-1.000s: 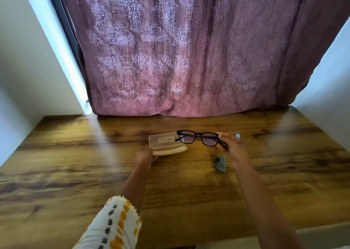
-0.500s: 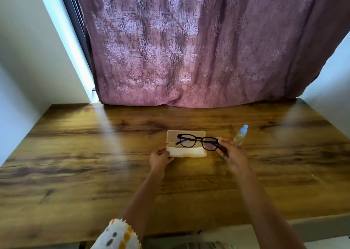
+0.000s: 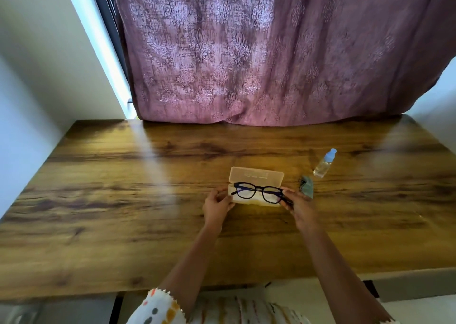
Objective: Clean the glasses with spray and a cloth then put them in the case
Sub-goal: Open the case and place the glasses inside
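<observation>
Black-framed glasses [image 3: 257,192] hang just over the open translucent case [image 3: 256,175], whose lid stands up at the back. My right hand [image 3: 297,204] pinches the glasses at their right temple. My left hand [image 3: 217,206] grips the case's left end. A grey-green cloth [image 3: 307,188] lies crumpled to the right of the case. Behind it a small clear spray bottle [image 3: 324,163] with a blue cap stands upright.
Everything sits on a wooden table [image 3: 123,200]. A mauve patterned curtain [image 3: 271,52] hangs along its far edge, and white walls close in on both sides. A patterned sleeve [image 3: 158,309] shows at the bottom.
The right hand has brought the glasses down and left over the case's base. The left hand has shifted to the case's left end. The camera has tilted, so the cloth shows again.
</observation>
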